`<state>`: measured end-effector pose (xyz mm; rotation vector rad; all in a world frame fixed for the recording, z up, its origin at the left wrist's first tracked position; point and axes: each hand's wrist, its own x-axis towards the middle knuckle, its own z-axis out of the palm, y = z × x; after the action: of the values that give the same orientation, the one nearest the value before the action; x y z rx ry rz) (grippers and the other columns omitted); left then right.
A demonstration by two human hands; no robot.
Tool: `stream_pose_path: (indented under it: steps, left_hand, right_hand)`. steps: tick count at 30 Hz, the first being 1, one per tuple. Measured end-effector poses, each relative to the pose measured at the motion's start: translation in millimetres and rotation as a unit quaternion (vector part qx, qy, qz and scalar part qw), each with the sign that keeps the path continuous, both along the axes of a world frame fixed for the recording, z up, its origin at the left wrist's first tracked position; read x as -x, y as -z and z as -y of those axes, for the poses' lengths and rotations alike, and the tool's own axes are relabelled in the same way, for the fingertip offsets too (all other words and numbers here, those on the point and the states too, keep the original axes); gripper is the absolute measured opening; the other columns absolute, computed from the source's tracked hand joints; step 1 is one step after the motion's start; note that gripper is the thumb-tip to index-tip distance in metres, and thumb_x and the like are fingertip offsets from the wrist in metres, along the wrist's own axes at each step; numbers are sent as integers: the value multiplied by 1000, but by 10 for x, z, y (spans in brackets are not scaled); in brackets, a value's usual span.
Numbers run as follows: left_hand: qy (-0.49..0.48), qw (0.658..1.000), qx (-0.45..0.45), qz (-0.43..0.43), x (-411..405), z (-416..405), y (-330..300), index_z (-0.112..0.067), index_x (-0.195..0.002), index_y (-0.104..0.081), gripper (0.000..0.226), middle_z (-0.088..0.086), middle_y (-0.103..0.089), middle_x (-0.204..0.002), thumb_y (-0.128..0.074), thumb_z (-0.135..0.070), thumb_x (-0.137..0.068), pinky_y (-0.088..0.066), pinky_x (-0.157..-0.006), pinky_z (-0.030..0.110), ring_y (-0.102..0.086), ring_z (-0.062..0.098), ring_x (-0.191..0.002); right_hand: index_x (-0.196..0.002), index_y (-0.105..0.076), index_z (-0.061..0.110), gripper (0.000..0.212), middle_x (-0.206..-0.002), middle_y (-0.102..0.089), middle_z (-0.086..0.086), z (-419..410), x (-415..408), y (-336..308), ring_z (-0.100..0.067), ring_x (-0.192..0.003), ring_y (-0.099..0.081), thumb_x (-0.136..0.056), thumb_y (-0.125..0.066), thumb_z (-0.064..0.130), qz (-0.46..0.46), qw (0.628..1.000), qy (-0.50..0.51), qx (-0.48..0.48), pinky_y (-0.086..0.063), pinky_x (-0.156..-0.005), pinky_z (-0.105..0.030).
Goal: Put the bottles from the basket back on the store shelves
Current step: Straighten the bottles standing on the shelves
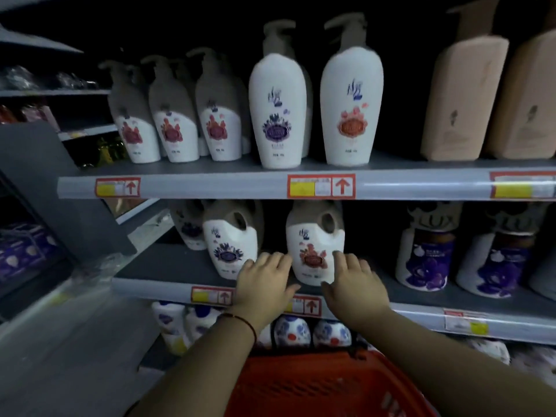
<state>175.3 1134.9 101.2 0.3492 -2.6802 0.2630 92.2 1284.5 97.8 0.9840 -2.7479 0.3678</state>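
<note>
Your 2 spread hands, left hand (264, 281) and right hand (355, 284), flanked the upright red-flowered jug (313, 251) on the middle shelf (168, 288), fingers flat against its sides.

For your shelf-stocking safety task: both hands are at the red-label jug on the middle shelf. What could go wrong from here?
1. The red-label jug stands close to the shelf edge; if let go too early it might tip toward the red basket.
2. The left hand lies close to the purple-label jug and might nudge it.
3. The right hand has straight fingers, a weak hold.
</note>
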Motion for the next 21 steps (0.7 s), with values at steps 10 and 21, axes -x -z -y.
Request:
stream_pose_path:
  steps: [10, 21]
  left_hand:
    - [-22, 978, -198, -64, 807, 385, 663, -21, -148, 22, 125, -2, -38, -150, -60, -72, -68, -44, -96, 37, -47, 19, -128]
    - [-36, 973, -204, -107, 964, 384, 841, -25, -149, 17, 126, -5, -59, -129, -62, -75, -63, -39, -91, 38, -56, 17, -115]
  right_hand:
    - [-144, 27, 30, 114, -156, -15, -4, 407, 584, 594, -31, -130, -43, -83, -68, 33, 137, 954, -18, 264, -48, -93, -41]
    - [-147, 19, 30, 117, -144, -42, -13, 446, 861, 798, -32, -121, -51, -79, -75, 21, 142, 945, -28, 295, -45, -82, -32]
